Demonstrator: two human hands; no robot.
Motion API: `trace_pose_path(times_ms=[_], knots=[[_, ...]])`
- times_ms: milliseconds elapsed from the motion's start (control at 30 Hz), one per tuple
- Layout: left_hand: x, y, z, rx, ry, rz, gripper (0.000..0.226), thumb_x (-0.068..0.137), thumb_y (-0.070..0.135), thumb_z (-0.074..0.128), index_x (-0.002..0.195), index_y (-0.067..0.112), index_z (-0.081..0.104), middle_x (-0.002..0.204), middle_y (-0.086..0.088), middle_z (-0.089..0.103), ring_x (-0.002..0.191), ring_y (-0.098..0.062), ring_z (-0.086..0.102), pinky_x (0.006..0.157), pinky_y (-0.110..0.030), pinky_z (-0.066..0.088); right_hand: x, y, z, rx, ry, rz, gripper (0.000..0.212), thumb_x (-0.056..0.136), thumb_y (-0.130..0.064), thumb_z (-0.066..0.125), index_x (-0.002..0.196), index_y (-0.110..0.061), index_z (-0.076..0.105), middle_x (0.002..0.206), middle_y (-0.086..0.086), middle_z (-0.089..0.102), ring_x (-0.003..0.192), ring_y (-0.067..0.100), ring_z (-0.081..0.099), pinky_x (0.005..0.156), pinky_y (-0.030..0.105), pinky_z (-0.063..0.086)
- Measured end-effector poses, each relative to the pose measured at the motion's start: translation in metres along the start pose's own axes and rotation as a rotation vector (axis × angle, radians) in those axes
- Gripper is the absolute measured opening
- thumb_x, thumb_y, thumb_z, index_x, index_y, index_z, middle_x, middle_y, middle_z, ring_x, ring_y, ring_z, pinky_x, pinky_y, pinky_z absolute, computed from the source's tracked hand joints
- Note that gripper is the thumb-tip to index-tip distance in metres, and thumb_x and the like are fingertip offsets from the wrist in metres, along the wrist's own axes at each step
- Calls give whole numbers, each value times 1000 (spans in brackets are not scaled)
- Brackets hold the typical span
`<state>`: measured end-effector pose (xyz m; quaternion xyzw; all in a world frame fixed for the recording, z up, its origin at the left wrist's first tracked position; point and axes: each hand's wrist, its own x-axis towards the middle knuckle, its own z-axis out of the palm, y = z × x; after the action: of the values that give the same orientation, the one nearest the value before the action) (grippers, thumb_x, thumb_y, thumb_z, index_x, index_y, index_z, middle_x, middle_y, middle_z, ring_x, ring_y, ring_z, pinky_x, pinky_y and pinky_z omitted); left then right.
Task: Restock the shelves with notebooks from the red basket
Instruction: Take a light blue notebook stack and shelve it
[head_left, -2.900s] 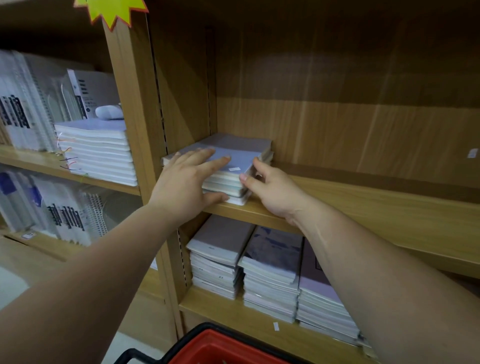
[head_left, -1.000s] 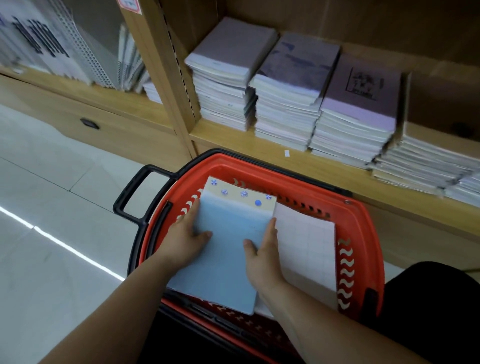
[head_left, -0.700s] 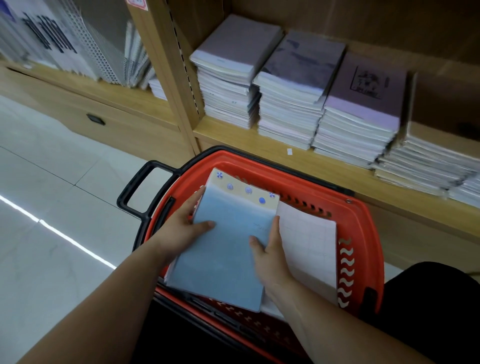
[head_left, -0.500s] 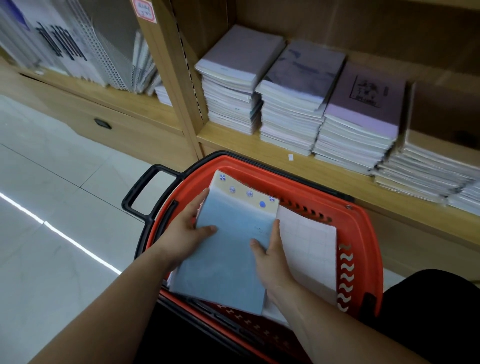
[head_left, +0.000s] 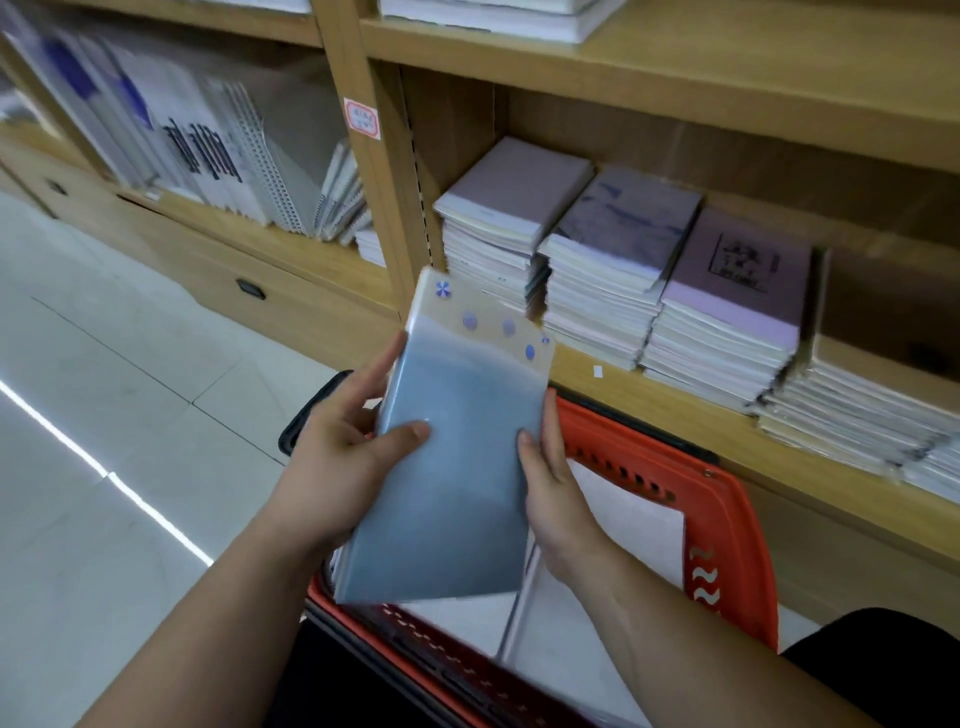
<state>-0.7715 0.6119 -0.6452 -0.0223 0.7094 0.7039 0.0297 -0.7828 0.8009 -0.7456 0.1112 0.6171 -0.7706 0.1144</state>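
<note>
Curling round the left edge of a blue notebook (head_left: 457, 467), thumb flat on its cover, the left hand (head_left: 337, 457) holds it tilted above the red basket (head_left: 727, 519). The right hand (head_left: 556, 493) grips the opposite edge, thumb on top. White notebooks (head_left: 639, 519) lie in the basket below; farther right, stacked notebooks (head_left: 602, 280) line the wooden shelf (head_left: 675, 410).
</note>
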Motion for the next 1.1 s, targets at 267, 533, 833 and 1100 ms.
trace_pose_path(times_ms=[267,533,833,1100], knots=[[10,74,-16,-144,58,127,75,89,-9,58,146,37,47,121,-9,72,96,-31,73,69,-41,62,7,-85,29,34,-71,-279,56,108,-25,43,145,-64,25,131,-43,53,125,-11,53,100,22,48],[19,146,-11,-186,40,266,76,82,-2,58,145,41,49,128,-8,69,106,-34,70,81,-48,61,-26,-182,30,55,-75,-583,60,107,-11,42,138,-61,29,133,-41,55,123,-9,56,94,17,50],[88,259,76,-96,-115,271,67,96,3,59,148,43,43,120,3,73,96,-30,75,77,-47,62,-19,-323,-28,132,172,-670,57,105,-17,51,149,-50,36,124,-12,71,102,13,73,86,38,60],[152,255,131,-52,-136,139,43,97,-3,52,139,8,54,109,-9,74,96,-23,72,96,-40,55,41,-402,-85,143,432,-501,33,101,1,42,119,-22,57,95,9,69,74,25,69,61,39,61]])
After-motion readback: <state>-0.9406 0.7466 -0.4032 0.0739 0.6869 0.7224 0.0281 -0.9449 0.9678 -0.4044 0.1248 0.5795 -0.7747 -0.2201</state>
